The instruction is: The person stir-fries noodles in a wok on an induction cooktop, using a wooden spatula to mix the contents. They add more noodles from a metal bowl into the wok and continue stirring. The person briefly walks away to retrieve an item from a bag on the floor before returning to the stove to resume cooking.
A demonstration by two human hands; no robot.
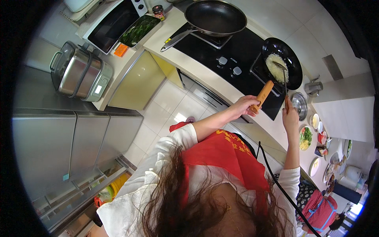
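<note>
A black wok [296, 74] sits tilted over the right burner of the stove. White grains that look like rice [276, 71] lie inside it. My left hand [245, 105] is closed around the wok's wooden handle [264, 94]. With my right hand [290, 117] I grip a metal ladle or turner [285, 80] by its wooden grip, and its head rests in the white grains. Close to the right hand, on the counter, stands a steel bowl [299, 106].
A large frying pan [216, 17] occupies the left burner. Plates of cut food [305, 137] and small bowls [314, 121] line the right counter. A tray of leafy greens [139, 31] sits by an oven [114, 25]. Another person [319, 207] is at far right. A black cable [279, 186] hangs near my right arm.
</note>
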